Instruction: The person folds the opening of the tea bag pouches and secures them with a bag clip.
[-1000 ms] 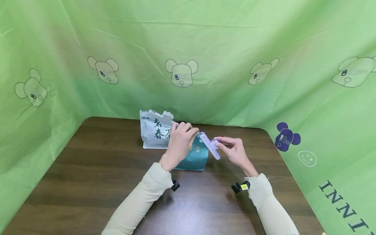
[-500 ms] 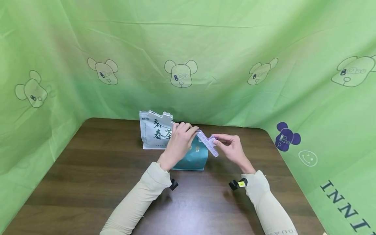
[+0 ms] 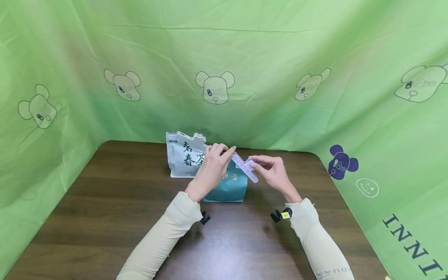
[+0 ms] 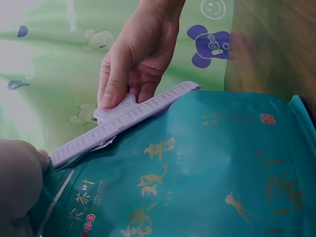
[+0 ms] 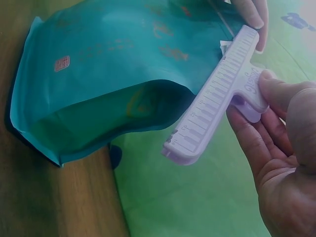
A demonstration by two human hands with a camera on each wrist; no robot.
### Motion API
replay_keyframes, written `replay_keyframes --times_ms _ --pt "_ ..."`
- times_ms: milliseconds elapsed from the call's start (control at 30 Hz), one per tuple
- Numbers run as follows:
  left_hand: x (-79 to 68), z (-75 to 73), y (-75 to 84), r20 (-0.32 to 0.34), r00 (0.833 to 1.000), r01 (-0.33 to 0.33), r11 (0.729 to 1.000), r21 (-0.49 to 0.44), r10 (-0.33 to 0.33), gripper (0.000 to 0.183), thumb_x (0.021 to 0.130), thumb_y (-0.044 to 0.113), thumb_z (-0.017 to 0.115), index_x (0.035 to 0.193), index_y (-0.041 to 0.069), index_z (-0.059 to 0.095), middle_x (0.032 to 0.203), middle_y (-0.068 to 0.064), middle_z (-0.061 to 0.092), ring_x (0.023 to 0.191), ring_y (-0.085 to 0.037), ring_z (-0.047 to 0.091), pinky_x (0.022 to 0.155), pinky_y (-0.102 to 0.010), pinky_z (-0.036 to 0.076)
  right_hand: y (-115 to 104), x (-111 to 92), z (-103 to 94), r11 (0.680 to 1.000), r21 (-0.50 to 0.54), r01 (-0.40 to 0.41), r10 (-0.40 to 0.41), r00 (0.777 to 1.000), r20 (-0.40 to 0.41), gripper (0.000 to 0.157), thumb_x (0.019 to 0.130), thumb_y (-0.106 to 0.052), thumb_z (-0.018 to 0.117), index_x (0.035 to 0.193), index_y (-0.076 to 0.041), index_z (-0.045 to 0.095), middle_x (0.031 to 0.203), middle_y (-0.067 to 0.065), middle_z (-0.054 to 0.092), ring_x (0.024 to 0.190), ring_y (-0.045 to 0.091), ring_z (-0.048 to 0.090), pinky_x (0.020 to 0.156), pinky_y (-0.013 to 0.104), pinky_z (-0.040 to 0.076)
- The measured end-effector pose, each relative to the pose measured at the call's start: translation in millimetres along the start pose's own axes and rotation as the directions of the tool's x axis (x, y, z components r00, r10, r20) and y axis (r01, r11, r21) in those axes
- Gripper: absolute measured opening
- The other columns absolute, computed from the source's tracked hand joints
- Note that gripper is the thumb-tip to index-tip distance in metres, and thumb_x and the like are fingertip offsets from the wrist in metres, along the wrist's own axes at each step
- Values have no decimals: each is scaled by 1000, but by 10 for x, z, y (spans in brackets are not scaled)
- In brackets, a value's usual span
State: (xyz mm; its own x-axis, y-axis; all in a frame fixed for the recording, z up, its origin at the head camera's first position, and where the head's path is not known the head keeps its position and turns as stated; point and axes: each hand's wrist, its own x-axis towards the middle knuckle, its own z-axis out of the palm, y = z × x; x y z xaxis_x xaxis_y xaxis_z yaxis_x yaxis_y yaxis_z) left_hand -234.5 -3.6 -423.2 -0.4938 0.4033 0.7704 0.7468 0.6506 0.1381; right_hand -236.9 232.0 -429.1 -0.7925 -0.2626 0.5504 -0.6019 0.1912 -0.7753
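A teal tea bag [image 3: 227,188] with gold characters stands on the table, its top folded. My left hand [image 3: 211,167] pinches the bag's top edge at the left; the tips of its fingers [image 5: 249,12] show near one end of a lilac sealing clip [image 5: 212,103]. My right hand [image 3: 276,173] grips that clip by its handles, thumb on one side and fingers on the other. In the left wrist view the clip [image 4: 123,123] lies slantwise along the bag's folded top. My left hand hides part of the bag in the head view.
Behind and to the left stands a pale tea bag [image 3: 183,161] with dark characters and a white clip [image 3: 192,138] on its top. Part of it is hidden by my left hand. Green printed cloth [image 3: 215,120] surrounds the brown table [image 3: 105,202] at the back and sides.
My right hand has moved left and slightly up with the lilac clip, bringing it further along the teal bag's top. My left hand has stayed at the bag's top, shifting slightly left.
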Motion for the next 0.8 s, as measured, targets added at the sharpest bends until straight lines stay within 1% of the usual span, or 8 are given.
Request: replay_keyframes --times_ms 133,200,267,333,433,500,633,800 --pt "-3 -46 -26 13 1000 -5 998 58 5 34 99 10 65 133 8 66 107 -8 62 100 -25 55 87 -41 39 13 0 10 1000 -8 0 0 1000 3 21 87 16 68 108 19 69 100 19 75 80 2 72 69 27 60" --pt "-10 -86 -31 3 1000 -7 994 108 7 33 98 11 67 131 9 68 106 -8 64 100 -25 57 87 -41 40 22 -3 12 1000 -10 1 -1 1000 -1 21 87 16 68 108 18 69 100 22 74 80 3 72 68 26 60" --pt "-24 -125 -30 -18 1000 -3 989 148 6 30 97 12 69 127 9 69 106 -8 65 101 -26 58 87 -41 42 28 -6 11 1000 -6 1 -1 1000 -3 21 87 15 68 108 18 69 100 17 76 79 3 71 68 26 60" --pt "-43 -151 -21 -41 999 6 988 157 0 28 95 11 70 123 8 70 105 -8 66 100 -26 59 85 -41 45 31 -12 8 1000 3 0 0 1000 -6 21 87 16 68 109 19 68 100 6 77 80 2 71 69 25 59" --pt "-76 -160 -7 -56 998 27 993 119 -21 25 95 8 71 120 6 71 105 -10 65 99 -27 59 86 -39 49 35 -20 5 1000 18 1 0 1000 -12 21 87 17 67 108 20 68 99 -8 76 80 1 72 69 23 59" --pt "-96 -152 3 -58 997 46 995 94 -41 25 95 7 70 120 4 70 106 -11 65 100 -27 59 86 -37 52 32 -24 7 1000 20 6 -6 1000 -10 21 87 17 67 108 20 68 99 -11 75 79 1 71 68 23 59" --pt "-116 -150 32 -66 996 70 993 97 -63 25 95 5 69 120 2 68 106 -13 64 101 -28 58 88 -37 53 29 -17 21 1000 16 18 -18 1000 -10 21 87 17 68 108 19 69 99 -8 76 78 1 71 67 24 59" --pt "-114 -168 47 -58 996 71 989 129 -63 31 95 4 69 125 -1 66 110 -15 64 104 -29 59 92 -38 52 0 18 54 999 9 35 -35 999 -20 21 87 17 68 107 18 70 100 8 77 78 2 70 66 21 58"
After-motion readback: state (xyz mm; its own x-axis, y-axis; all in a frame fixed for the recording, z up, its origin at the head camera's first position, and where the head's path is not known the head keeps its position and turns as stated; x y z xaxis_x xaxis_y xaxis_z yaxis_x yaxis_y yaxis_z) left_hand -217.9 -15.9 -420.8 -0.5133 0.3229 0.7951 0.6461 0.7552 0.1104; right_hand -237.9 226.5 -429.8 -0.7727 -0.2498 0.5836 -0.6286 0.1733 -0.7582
